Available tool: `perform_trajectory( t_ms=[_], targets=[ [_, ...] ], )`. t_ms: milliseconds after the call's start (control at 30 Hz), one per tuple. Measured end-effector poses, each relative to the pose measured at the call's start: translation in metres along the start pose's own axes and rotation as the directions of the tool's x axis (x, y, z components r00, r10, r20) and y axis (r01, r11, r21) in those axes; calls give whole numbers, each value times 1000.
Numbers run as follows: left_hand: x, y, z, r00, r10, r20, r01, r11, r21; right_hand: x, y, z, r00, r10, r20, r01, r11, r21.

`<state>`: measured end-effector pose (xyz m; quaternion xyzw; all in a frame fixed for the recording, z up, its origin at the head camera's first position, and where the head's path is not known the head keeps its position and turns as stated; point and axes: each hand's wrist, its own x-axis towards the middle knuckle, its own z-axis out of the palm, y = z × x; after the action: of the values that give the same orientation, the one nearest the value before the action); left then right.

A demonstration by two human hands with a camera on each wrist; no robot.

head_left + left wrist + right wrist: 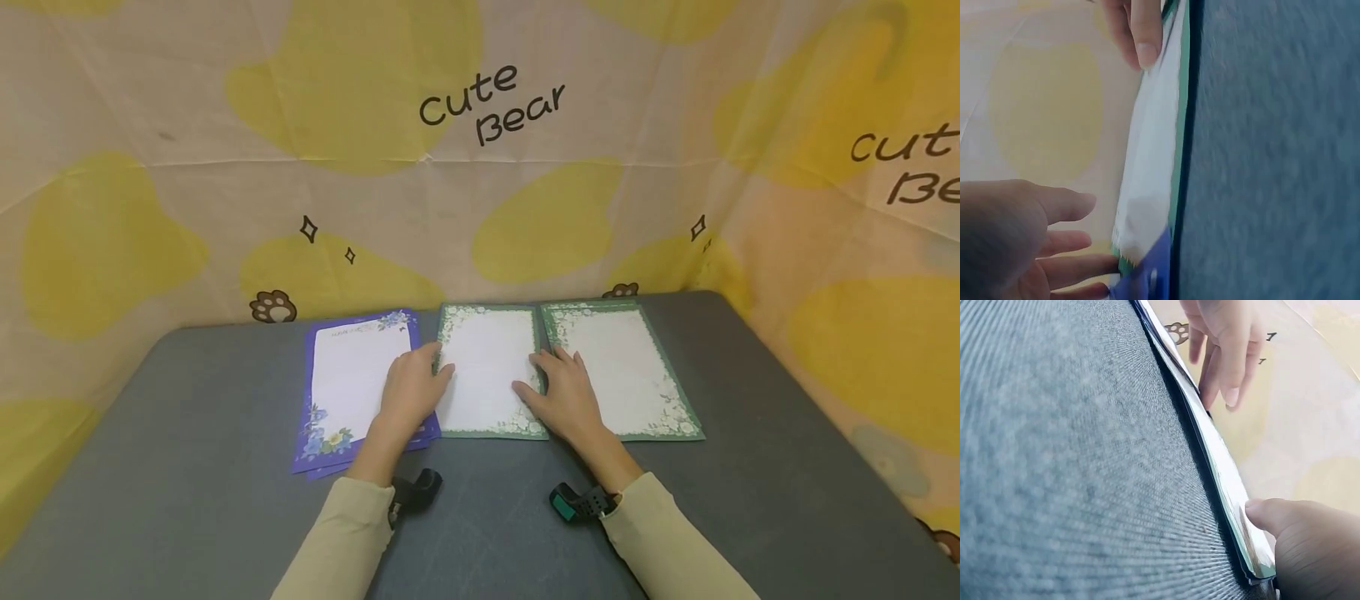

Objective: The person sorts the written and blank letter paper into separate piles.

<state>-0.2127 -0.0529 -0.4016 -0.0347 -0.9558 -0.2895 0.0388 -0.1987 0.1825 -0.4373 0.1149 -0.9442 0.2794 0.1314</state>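
A sheet with a green floral border (487, 375) lies flat in the middle of the head view. My left hand (411, 385), its fingers relaxed and spread, is over the right edge of the purple-bordered sheets (345, 379), fingertips at the middle sheet's left edge. My right hand (568, 396) has its fingers spread across the seam between the middle sheet and the green-bordered sheets (622, 358) on the right. In the right wrist view, the right thumb (1263, 512) is right at the paper's edge. The left wrist view shows the left hand (1019, 240) with fingers loosely extended.
The sheets lie side by side near the back of a dark grey table (202, 433). A yellow-patterned cloth (360, 192) with lettering hangs behind and along the sides. Both wrists wear dark straps; the right one (581, 502) shows a green patch.
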Motion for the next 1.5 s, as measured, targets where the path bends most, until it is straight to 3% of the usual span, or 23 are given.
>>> perform_trajectory(
  t_ms=[333, 600, 833, 967, 1100, 1367, 1500],
  targets=[
    [-1, 3, 0, 998, 16, 65, -12, 999, -52, 4, 4, -6, 1000, 19, -1, -19, 997, 79],
    [4, -20, -1, 974, 147, 172, -144, 989, -31, 4, 15, -11, 998, -26, 57, 23, 999, 44],
    [9, -31, 6, 949, 236, 209, -239, 971, -10, 7, 17, -10, 988, -66, 140, 73, 996, -47],
    [10, -32, 8, 947, 244, 210, -253, 967, 15, 9, 17, -11, 974, -56, 219, 81, 991, -107],
    [9, -31, 9, 945, 252, 207, -263, 965, 23, 8, 17, -11, 971, -39, 234, 65, 992, -106],
    [8, -30, 13, 965, 240, 109, -238, 971, -36, 4, 20, -8, 988, -75, 136, 82, 995, -47],
    [8, -30, 14, 967, 244, 73, -242, 969, -43, 3, 20, -7, 993, -63, 95, 62, 998, 8]
  ],
)
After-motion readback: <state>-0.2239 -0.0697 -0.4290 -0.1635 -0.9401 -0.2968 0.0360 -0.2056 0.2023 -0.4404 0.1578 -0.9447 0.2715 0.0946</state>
